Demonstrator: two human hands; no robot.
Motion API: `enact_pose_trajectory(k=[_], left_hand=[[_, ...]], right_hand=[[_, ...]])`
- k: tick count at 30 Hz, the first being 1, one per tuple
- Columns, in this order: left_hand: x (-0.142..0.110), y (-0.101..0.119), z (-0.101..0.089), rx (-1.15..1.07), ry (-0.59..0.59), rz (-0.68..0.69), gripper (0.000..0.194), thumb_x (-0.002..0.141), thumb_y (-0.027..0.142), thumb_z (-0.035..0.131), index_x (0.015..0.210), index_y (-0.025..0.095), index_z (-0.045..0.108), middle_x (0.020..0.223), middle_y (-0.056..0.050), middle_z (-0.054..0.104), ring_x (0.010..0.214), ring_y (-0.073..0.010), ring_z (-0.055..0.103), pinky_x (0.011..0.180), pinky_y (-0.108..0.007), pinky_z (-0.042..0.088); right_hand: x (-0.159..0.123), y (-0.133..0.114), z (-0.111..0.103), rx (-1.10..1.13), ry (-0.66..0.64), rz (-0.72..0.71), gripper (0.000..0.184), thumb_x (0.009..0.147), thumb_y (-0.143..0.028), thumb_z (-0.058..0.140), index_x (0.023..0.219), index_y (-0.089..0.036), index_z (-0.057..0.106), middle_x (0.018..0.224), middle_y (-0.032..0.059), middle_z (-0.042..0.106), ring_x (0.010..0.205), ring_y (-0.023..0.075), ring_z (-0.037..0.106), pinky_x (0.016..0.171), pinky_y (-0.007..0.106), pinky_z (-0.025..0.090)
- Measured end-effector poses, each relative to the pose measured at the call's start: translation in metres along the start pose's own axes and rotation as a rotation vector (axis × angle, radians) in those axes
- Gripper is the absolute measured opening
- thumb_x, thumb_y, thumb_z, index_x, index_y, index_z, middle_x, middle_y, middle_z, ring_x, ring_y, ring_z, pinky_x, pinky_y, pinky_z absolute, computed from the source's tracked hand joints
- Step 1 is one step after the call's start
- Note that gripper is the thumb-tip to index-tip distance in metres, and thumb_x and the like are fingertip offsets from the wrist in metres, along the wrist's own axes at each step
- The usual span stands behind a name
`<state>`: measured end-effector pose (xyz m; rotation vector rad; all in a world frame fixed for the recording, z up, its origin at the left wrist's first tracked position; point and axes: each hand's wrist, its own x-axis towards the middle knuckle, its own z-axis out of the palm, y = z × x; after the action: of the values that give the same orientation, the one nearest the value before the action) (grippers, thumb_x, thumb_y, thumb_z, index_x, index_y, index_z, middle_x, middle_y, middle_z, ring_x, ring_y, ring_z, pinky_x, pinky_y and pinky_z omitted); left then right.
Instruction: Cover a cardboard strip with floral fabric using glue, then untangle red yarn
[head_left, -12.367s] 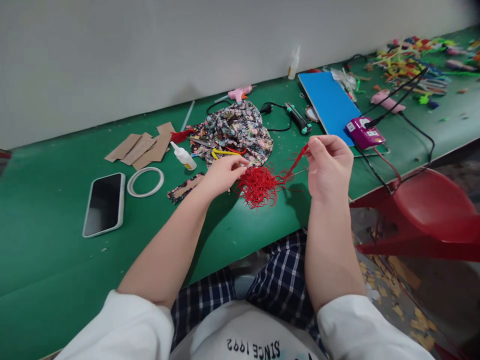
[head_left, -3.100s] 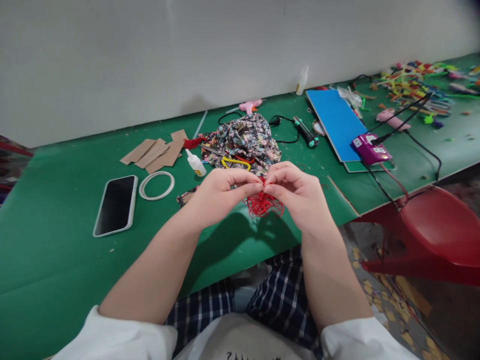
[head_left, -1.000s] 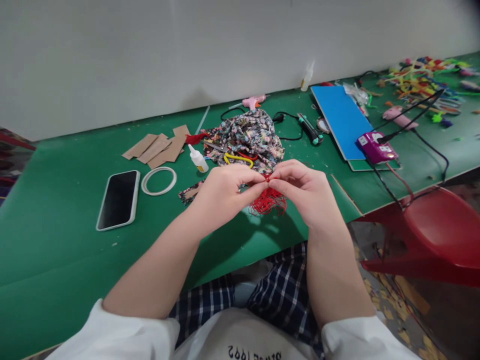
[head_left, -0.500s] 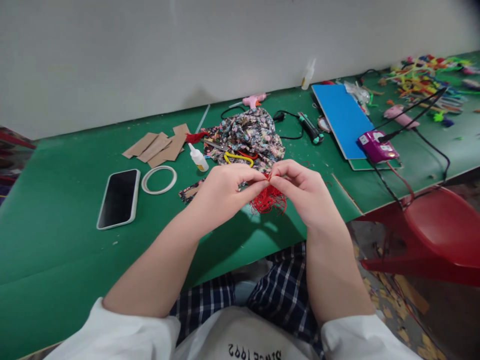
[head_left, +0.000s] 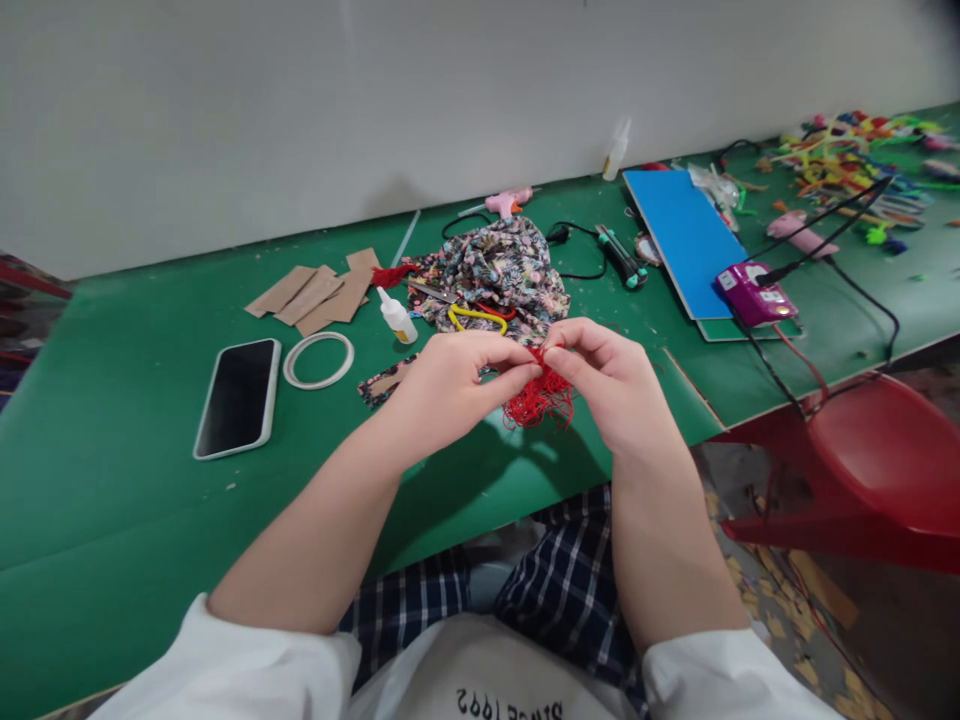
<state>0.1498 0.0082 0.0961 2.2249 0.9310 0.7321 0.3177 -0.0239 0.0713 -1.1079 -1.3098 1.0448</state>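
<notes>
Between my two hands hangs a red thread tassel [head_left: 541,400], its loose strands spreading downward above the table's front part. My left hand [head_left: 465,385] pinches its top between thumb and forefinger. From the other side my right hand [head_left: 604,375] pinches the same top, with its fingertips a little apart from the left ones. Just beyond my hands lies crumpled floral cloth [head_left: 502,265], with yellow-handled scissors [head_left: 476,318] on it. A narrow floral strip [head_left: 381,388] with a brown piece on it lies partly hidden behind my left hand.
To the left are a phone [head_left: 238,398], a white ring of tape [head_left: 319,361], a glue bottle [head_left: 397,318] and cardboard pieces [head_left: 322,295]. A pink glue gun [head_left: 506,202], a cutter knife [head_left: 621,257], a blue board [head_left: 686,240] and a corded purple box [head_left: 756,293] lie farther off.
My fingertips have drawn slightly apart, the right ones moving a little right, so more red thread shows between them. Everything on the table stays put.
</notes>
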Motion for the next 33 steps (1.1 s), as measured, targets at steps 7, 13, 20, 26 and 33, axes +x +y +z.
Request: enact_pose_trajectory(k=[7,13,20,26,33], left_hand=[[0.0,-0.0001,0.0004,0.003,-0.017,0.006,0.019,0.084,0.03,0.056,0.084,0.018,0.07,0.079,0.0,0.069,0.071,-0.0121,0.061,0.065,-0.021,0.044],[-0.0005,-0.0007,0.0007,-0.003,-0.023,0.001,0.02,0.085,0.032,0.055,0.083,0.019,0.07,0.079,0.0,0.069,0.072,-0.0124,0.061,0.066,-0.021,0.044],[-0.0009,-0.0022,0.0018,0.006,0.009,0.047,0.017,0.084,0.028,0.056,0.081,0.019,0.071,0.077,0.0,0.068,0.07,-0.0116,0.059,0.064,-0.021,0.042],[-0.0004,-0.0023,0.0029,-0.08,0.034,0.036,0.015,0.083,0.027,0.059,0.08,0.017,0.07,0.076,0.0,0.068,0.07,-0.0106,0.059,0.066,-0.02,0.043],[-0.0004,-0.0019,0.0016,-0.097,0.044,0.04,0.017,0.084,0.029,0.059,0.08,0.017,0.07,0.075,0.0,0.067,0.068,-0.0102,0.058,0.064,-0.02,0.044]], right_hand=[[0.0002,0.0017,0.0026,0.058,0.013,0.02,0.005,0.075,-0.022,0.063,0.073,-0.019,0.059,0.073,-0.0034,0.058,0.067,0.0076,0.052,0.062,0.022,0.044],[-0.0007,0.0016,0.0053,0.052,0.003,0.033,0.007,0.077,-0.024,0.061,0.073,-0.02,0.058,0.073,-0.0027,0.057,0.067,0.0081,0.052,0.061,0.022,0.045],[0.0002,0.0038,0.0064,0.072,0.026,0.051,0.007,0.076,-0.025,0.063,0.073,-0.019,0.058,0.072,-0.0031,0.058,0.065,0.0078,0.053,0.06,0.022,0.045],[0.0002,0.0061,0.0059,0.125,0.139,-0.027,0.005,0.073,-0.024,0.068,0.074,-0.022,0.064,0.073,-0.0039,0.063,0.064,0.0075,0.056,0.061,0.022,0.048],[0.0012,0.0048,0.0015,0.213,0.152,0.003,0.004,0.068,-0.02,0.072,0.069,-0.022,0.068,0.07,-0.0032,0.066,0.063,0.0081,0.059,0.061,0.023,0.049]])
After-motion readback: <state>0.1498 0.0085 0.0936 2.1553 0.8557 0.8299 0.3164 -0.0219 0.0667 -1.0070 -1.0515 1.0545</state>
